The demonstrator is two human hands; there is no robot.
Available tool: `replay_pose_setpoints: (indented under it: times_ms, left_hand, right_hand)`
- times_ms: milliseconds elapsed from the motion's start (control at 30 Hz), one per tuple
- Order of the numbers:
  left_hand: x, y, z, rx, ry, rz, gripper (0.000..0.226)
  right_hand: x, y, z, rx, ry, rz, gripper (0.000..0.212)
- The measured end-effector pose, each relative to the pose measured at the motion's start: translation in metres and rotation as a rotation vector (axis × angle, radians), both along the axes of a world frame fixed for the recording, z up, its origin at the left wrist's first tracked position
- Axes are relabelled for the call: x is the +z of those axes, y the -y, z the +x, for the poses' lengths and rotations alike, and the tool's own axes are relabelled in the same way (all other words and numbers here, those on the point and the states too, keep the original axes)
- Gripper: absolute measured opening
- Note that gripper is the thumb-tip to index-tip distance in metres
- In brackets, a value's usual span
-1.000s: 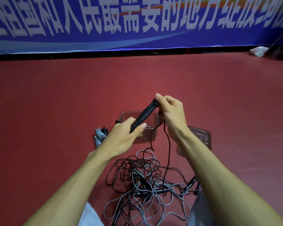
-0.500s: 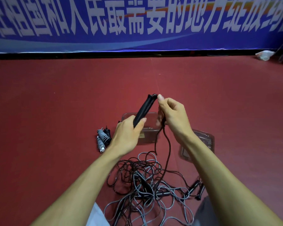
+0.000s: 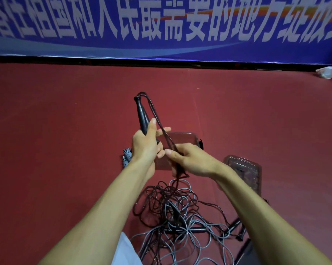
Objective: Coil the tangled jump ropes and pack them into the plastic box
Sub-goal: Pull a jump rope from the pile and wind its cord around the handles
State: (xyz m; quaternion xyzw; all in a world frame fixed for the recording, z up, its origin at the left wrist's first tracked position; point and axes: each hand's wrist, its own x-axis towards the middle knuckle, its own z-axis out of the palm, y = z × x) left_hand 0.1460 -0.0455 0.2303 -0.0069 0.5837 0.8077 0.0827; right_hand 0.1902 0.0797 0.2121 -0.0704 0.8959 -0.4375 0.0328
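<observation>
Your left hand curled round the stiff black handle, the surest hold; your right hand pinched its limp, light cord, likely to snag.

A plastic box sits mid-floor, a lid lying to its right and a bundled rope just beside its left wall. The tangle of ropes sprawls on the floor nearer the person. Over the box, the left hand holds a handle upright, the right hand pinching its cord alongside. A banner lines the floor's far edge.
</observation>
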Motion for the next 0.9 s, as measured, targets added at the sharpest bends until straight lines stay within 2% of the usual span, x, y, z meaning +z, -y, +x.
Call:
replay_pose_setpoints:
  times_ms: [167,300,433,533,600,700,800,900]
  left_hand:
    - [0.004,0.012,-0.002,-0.015,0.046,0.117,0.026]
    - [0.0,0.017,-0.008,0.05,0.013,0.036,0.021]
    - [-0.012,0.024,-0.014,-0.038,-0.098,-0.319,0.015]
    - [-0.023,0.028,-0.017,-0.101,-0.342,-0.855,0.018]
    - [-0.027,0.025,-0.015,-0.141,-0.425,-1.081,0.019]
    - [-0.032,0.019,-0.011,-0.187,-0.456,-1.286,0.027]
    - [-0.034,0.013,-0.009,-0.295,-0.472,-1.468,0.04]
    - [-0.033,0.008,-0.007,-0.481,-0.433,-1.526,0.055]
  right_hand:
    - [-0.01,-0.005,-0.002,0.026,0.151,0.199,0.039]
    - [-0.011,-0.014,0.001,0.022,0.185,0.268,0.029]
    - [-0.011,-0.027,0.004,-0.008,0.156,0.33,0.024]
    - [-0.007,-0.037,0.005,-0.064,0.057,0.354,0.021]
    - [-0.004,-0.041,0.005,-0.092,-0.009,0.351,0.019]
    - [-0.003,-0.042,0.008,-0.125,-0.089,0.405,0.023]
    - [0.0,-0.044,0.011,-0.257,-0.23,0.279,0.028]
    - [0.004,-0.044,0.012,-0.34,-0.428,0.247,0.042]
